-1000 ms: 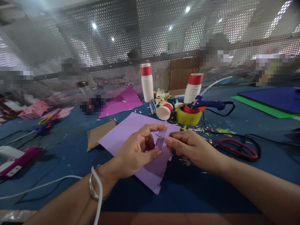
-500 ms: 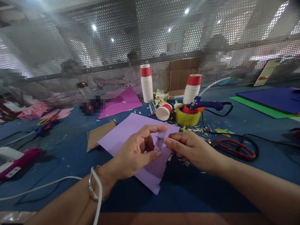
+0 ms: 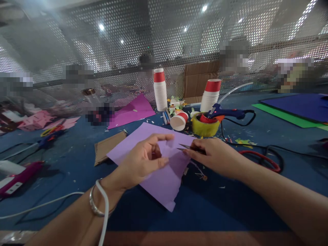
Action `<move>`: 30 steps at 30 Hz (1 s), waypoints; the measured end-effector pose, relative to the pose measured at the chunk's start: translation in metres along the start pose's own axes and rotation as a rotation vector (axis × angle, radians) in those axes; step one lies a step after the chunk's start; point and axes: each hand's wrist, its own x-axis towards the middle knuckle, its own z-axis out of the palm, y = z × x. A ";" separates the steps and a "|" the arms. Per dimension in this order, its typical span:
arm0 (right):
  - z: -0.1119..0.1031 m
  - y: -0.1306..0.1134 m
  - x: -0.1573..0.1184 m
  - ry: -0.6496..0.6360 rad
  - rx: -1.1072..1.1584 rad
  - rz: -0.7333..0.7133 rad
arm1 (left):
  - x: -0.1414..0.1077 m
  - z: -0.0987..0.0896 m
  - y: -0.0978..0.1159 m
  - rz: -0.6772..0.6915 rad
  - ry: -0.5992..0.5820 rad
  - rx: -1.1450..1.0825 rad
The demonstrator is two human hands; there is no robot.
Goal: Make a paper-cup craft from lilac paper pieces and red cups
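My left hand (image 3: 139, 160) hovers over a sheet of light purple paper (image 3: 169, 181), its thumb and index finger apart. The index fingertip is blurred, and no strip shows clearly between the fingers. In my right hand (image 3: 217, 155) is a pair of dark, fine-pointed tweezers (image 3: 193, 149), pinched between thumb and fingers. Both tips are slightly apart and point left, towards my left hand. The paper lies flat under both hands, its lower right edge uneven. Below my right hand, a thin purple strip (image 3: 196, 167) lies among small scraps.
Behind the paper are two stacks of paper cups (image 3: 160, 94), a tipped cup (image 3: 178, 121) and a yellow tape roll (image 3: 205, 127) with a blue glue gun (image 3: 228, 112) on it. Red-handled scissors (image 3: 265, 160) lie right; cardboard (image 3: 109, 147) lies left. A white cord (image 3: 104, 205) crosses my left wrist.
The purple strip that spanned my left thumb and index finger no longer shows clearly there. My left hand moved slightly left; the tweezers drew back right, and both tips are now visible.
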 end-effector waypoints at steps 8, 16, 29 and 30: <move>-0.006 0.005 0.003 0.034 -0.077 0.034 | -0.009 0.037 0.009 -0.155 -0.415 0.230; -0.008 0.003 0.001 -0.063 -0.064 -0.029 | -0.013 0.047 0.013 0.030 -0.460 0.471; -0.002 0.001 0.001 -0.178 -0.095 -0.081 | -0.006 0.030 0.015 0.041 -0.303 0.394; -0.003 0.002 0.001 -0.170 -0.109 -0.085 | -0.003 0.024 0.014 0.057 -0.242 0.413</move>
